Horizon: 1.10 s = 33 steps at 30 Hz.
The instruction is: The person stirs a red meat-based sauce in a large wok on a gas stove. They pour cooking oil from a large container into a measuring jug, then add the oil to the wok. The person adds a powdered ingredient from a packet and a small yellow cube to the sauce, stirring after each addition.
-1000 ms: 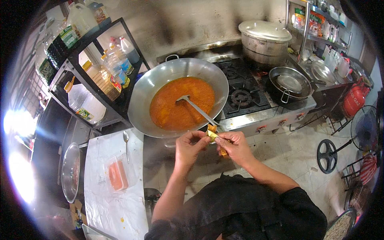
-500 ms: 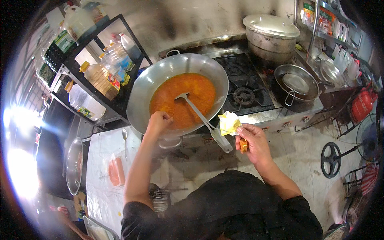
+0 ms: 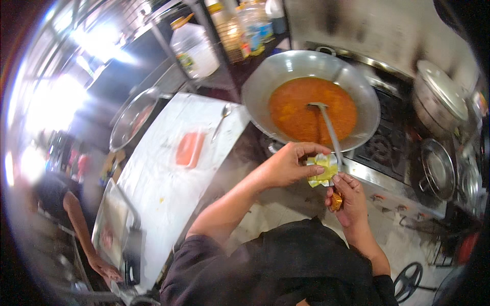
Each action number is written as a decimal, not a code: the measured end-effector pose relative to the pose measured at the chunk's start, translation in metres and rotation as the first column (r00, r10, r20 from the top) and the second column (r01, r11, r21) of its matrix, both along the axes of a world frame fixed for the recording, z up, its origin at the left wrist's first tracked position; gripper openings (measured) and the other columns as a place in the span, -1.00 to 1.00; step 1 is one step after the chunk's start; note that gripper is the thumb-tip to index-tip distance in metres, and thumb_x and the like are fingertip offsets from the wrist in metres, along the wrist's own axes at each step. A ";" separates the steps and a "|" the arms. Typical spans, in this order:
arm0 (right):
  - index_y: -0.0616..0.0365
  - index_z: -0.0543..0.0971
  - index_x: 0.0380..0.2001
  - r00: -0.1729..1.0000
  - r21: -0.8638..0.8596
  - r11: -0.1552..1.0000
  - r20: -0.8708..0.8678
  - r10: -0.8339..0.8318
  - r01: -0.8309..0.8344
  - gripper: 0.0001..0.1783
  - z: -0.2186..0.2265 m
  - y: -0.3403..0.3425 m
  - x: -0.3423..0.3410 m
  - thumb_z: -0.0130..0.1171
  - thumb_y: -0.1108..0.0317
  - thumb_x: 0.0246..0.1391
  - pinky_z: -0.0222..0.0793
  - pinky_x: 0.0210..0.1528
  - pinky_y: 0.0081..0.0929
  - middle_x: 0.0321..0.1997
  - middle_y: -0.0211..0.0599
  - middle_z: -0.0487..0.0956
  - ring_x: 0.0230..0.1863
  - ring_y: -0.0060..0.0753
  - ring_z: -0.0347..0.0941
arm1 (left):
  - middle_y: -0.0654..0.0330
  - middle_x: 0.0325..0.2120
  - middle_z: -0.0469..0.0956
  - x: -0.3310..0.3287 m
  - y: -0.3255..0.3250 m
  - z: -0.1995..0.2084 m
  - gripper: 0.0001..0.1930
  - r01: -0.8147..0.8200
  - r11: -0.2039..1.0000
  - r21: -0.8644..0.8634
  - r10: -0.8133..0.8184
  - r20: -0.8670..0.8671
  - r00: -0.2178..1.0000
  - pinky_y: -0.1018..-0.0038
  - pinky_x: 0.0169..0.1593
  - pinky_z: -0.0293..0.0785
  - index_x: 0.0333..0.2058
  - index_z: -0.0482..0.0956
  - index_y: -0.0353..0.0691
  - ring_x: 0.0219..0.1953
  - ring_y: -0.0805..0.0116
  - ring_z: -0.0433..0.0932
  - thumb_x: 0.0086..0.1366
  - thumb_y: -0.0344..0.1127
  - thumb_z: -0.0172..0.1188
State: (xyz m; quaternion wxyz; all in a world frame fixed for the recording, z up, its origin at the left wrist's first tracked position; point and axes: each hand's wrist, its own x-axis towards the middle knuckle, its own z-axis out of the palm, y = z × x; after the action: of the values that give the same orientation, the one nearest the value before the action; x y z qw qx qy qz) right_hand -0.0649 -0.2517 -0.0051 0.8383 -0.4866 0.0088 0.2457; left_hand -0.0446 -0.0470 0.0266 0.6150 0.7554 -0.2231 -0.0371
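Observation:
My left hand [image 3: 292, 166] pinches the left side of a crinkled yellow foil wrapper [image 3: 322, 171]. At the wrapper's lower right edge, my right hand [image 3: 352, 200] grips it between thumb and fingers. Curled in that same right hand is a small gold-wrapped block [image 3: 336, 201]. Both hands are in front of a large metal wok [image 3: 259, 86], near its front rim. Orange-red broth [image 3: 291, 109] fills the wok's bottom. A long-handled metal spatula [image 3: 332, 127] leans in it, its blade end on the near side partly behind the wrapper and my fingers.
Left of the wok is a white-topped table [image 3: 153, 178] with a spoon [image 3: 221, 122], a clear tub of pinkish-orange food [image 3: 191, 149] and a tray [image 3: 104, 219]. A co-worker's hand [image 3: 106, 270] rests near the tray. Right are the gas stove [image 3: 383, 148] and a lidded pot [image 3: 434, 102].
The view has swung left, shifting the wok rightward in it. My left hand has left its place over the broth and now grips the wrapper; my right hand still holds wrapper and block.

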 end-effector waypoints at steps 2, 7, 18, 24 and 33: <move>0.21 0.51 -0.19 0.993 0.067 0.991 -0.003 0.119 -0.119 -0.76 -0.008 0.022 -0.006 0.08 0.26 0.18 0.33 -0.60 -0.63 -0.58 -0.37 0.49 -0.63 -0.52 0.43 | 0.27 -0.30 0.56 -0.027 0.021 0.002 -0.64 -0.130 0.990 0.053 0.136 -0.118 0.984 0.61 -0.32 0.44 -0.03 0.49 -0.33 -0.29 0.62 0.46 0.18 -0.40 0.22; 0.21 0.50 -0.10 0.897 0.197 0.914 -0.204 0.391 -0.354 -0.67 -0.035 0.058 -0.009 0.07 0.21 0.19 0.48 -0.37 -0.56 -0.37 -0.32 0.54 -0.37 -0.47 0.53 | 0.26 -0.33 0.56 -0.088 0.119 -0.019 -0.71 -0.691 0.676 0.253 0.714 0.006 0.700 0.65 -0.45 0.42 -0.10 0.51 -0.26 -0.40 0.59 0.49 0.16 -0.47 0.16; 0.43 0.38 0.03 0.729 0.646 0.674 -0.258 0.634 -0.357 -0.56 -0.073 0.101 -0.012 0.01 0.46 0.05 0.31 0.21 -0.14 0.06 0.12 0.43 0.14 0.06 0.35 | -0.02 -0.25 0.53 -0.180 0.238 -0.105 -0.61 -0.775 -0.378 0.507 0.628 0.755 0.188 0.35 -0.14 0.42 -0.09 0.49 -0.29 -0.20 0.16 0.51 0.05 -0.41 0.26; 0.39 0.31 0.12 0.757 0.581 0.692 -0.187 0.626 -0.428 -0.47 -0.082 0.105 -0.019 -0.03 0.51 0.02 0.36 0.17 -0.25 0.14 0.09 0.38 0.19 0.00 0.31 | 0.09 -0.32 0.51 -0.149 0.119 -0.061 -0.72 -0.806 0.400 0.437 0.683 0.445 0.580 0.36 -0.14 0.42 -0.20 0.58 -0.25 -0.21 0.13 0.48 0.06 -0.55 0.19; 0.32 0.38 0.04 0.839 0.491 0.775 -0.146 0.524 -0.398 -0.60 -0.090 0.085 -0.024 0.08 0.40 0.15 0.46 0.04 -0.41 0.00 -0.13 0.48 -0.01 -0.30 0.47 | 0.16 -0.29 0.51 -0.121 0.044 -0.059 -0.59 -0.489 0.791 0.369 0.434 0.226 0.872 0.44 -0.19 0.43 -0.13 0.55 -0.26 -0.25 0.27 0.50 -0.04 -0.47 0.37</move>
State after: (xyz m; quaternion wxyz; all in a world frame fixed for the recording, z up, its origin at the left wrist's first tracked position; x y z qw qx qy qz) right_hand -0.0893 -0.1668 -0.0954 0.8293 -0.2317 -0.0517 0.5058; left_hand -0.1656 -0.0028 -0.0328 0.4147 0.9005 -0.0581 0.1167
